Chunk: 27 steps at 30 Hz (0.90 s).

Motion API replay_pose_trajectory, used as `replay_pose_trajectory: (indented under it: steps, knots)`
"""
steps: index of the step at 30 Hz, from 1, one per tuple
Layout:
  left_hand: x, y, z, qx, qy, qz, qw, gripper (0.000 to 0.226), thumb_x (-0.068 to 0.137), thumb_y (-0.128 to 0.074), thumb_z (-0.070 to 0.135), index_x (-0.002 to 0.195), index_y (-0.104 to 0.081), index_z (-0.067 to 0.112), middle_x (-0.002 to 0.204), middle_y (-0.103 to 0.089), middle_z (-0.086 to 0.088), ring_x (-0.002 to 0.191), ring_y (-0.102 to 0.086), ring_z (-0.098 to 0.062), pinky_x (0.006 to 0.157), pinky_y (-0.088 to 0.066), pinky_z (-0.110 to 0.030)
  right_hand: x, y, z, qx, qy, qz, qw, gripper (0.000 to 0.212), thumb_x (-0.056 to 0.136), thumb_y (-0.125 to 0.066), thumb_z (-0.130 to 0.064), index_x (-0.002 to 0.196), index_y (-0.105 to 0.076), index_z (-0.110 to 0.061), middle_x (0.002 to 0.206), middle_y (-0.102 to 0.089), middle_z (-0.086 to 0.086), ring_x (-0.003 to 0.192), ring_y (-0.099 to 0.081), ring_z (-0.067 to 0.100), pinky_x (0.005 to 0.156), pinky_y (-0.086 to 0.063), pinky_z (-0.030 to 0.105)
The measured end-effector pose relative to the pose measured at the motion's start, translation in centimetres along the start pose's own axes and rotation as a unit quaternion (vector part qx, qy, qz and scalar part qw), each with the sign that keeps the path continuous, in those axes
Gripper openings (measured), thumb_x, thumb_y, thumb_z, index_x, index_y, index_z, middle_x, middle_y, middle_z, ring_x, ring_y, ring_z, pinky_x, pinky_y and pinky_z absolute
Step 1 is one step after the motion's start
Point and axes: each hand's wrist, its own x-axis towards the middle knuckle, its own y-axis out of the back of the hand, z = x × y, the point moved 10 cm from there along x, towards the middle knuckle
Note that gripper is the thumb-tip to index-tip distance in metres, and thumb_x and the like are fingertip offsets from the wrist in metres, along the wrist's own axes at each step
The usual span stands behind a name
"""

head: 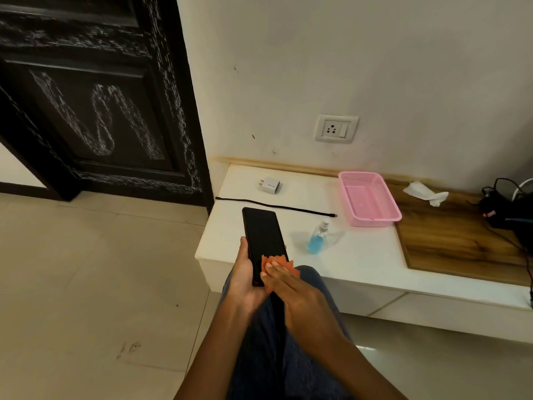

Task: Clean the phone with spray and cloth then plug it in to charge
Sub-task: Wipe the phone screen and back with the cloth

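My left hand (245, 277) grips a black phone (262, 236) from below, screen up and dark, over the front left corner of a low white shelf (360, 261). My right hand (291, 287) presses an orange cloth (281, 262) flat against the lower part of the screen. A small clear spray bottle (317, 239) of blue liquid stands on the shelf just right of the phone. Farther back lie a straight black cable (274, 204) and a white charger plug (270, 185). A white wall socket (336, 129) sits above the shelf.
An empty pink plastic basket (372, 219) rests on the shelf at the right. Beyond it, on a wooden panel (450, 241), lie a crumpled white tissue (425, 193) and dark devices with tangled cables (507, 209). A black carved door (92, 105) stands at the left.
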Motion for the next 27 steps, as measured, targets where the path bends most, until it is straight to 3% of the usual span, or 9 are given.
replay_pose_trajectory:
  steps: [2, 4, 8, 11, 15, 20, 24, 27]
  knots:
    - [0.0, 0.7, 0.1, 0.033, 0.007, 0.032, 0.999, 0.072, 0.089, -0.038, 0.063, 0.131, -0.047, 0.005, 0.111, -0.063, -0.015, 0.099, -0.062, -0.029, 0.075, -0.051, -0.040, 0.5, -0.5, -1.1, 0.008, 0.010, 0.004, 1.000, 0.051, 0.061, -0.073, 0.014, 0.109, -0.067, -0.002, 0.114, -0.067, 0.012, 0.106, -0.064, 0.025, 0.085, -0.050, 0.039]
    - [0.1, 1.0, 0.4, 0.039, 0.000, 0.034, 0.999, 0.072, 0.089, -0.039, 0.062, 0.134, -0.044, 0.006, 0.112, -0.060, -0.012, 0.094, -0.060, -0.026, 0.074, -0.049, -0.038, 0.7, -0.7, -1.8, 0.010, 0.022, 0.009, 1.000, 0.051, 0.061, -0.075, 0.012, 0.109, -0.066, -0.002, 0.114, -0.067, 0.012, 0.106, -0.064, 0.024, 0.085, -0.051, 0.039]
    - [0.5, 1.3, 0.4, 0.024, 0.001, 0.029, 0.999, 0.061, 0.088, -0.042, 0.062, 0.106, -0.055, 0.005, 0.101, -0.064, -0.014, 0.087, -0.064, -0.028, 0.067, -0.051, -0.040, 0.0, -0.7, -1.1, 0.012, 0.033, 0.001, 0.999, 0.056, 0.060, -0.076, 0.016, 0.111, -0.066, -0.004, 0.117, -0.066, 0.011, 0.110, -0.061, 0.023, 0.089, -0.052, 0.038]
    - [0.7, -0.1, -0.1, -0.021, 0.005, -0.039, 0.999, 0.068, 0.089, -0.039, 0.063, 0.112, -0.061, 0.002, 0.104, -0.069, -0.018, 0.094, -0.067, -0.030, 0.076, -0.053, -0.043, -0.5, 0.1, -0.4, -0.015, 0.038, 0.021, 0.999, 0.050, 0.064, -0.070, 0.015, 0.110, -0.068, -0.005, 0.117, -0.066, 0.010, 0.111, -0.061, 0.023, 0.092, -0.051, 0.038]
    - [1.0, -0.6, 0.5, -0.021, -0.017, -0.075, 0.997, 0.071, 0.092, -0.032, 0.062, 0.119, -0.060, 0.003, 0.107, -0.070, -0.020, 0.097, -0.068, -0.030, 0.086, -0.053, -0.042, -0.7, 0.9, 0.9, -0.055, 0.021, 0.040, 0.997, 0.050, 0.062, -0.061, 0.014, 0.108, -0.069, -0.003, 0.115, -0.067, 0.011, 0.109, -0.062, 0.025, 0.091, -0.050, 0.039]
    - [0.8, -0.8, 0.9, -0.021, -0.021, -0.090, 0.996, 0.072, 0.092, -0.035, 0.061, 0.130, -0.053, 0.002, 0.126, -0.060, -0.025, 0.117, -0.058, -0.034, 0.104, -0.042, -0.046, 0.3, 0.9, 2.4, -0.063, -0.015, 0.020, 0.998, 0.067, 0.046, -0.074, 0.025, 0.108, -0.068, -0.001, 0.115, -0.066, 0.014, 0.107, -0.063, 0.029, 0.086, -0.052, 0.044]
    - [0.4, -1.1, 1.0, 0.000, -0.029, -0.107, 0.994, 0.066, 0.092, -0.037, 0.058, 0.125, -0.060, 0.006, 0.123, -0.063, -0.021, 0.112, -0.063, -0.031, 0.088, -0.055, -0.042, 2.2, 1.3, 3.6, -0.063, -0.042, 0.019, 0.997, 0.068, 0.043, -0.073, 0.028, 0.105, -0.069, 0.001, 0.113, -0.067, 0.017, 0.103, -0.064, 0.034, 0.077, -0.056, 0.044]
    - [0.3, -1.3, 0.2, 0.025, -0.026, -0.117, 0.992, 0.058, 0.094, -0.035, 0.056, 0.107, -0.074, 0.014, 0.117, -0.068, -0.016, 0.105, -0.067, -0.028, 0.077, -0.058, -0.038, 4.2, 1.6, 4.6, -0.067, -0.059, 0.012, 0.996, 0.067, 0.043, -0.072, 0.028, 0.104, -0.069, 0.002, 0.112, -0.067, 0.018, 0.100, -0.065, 0.036, 0.071, -0.056, 0.043]
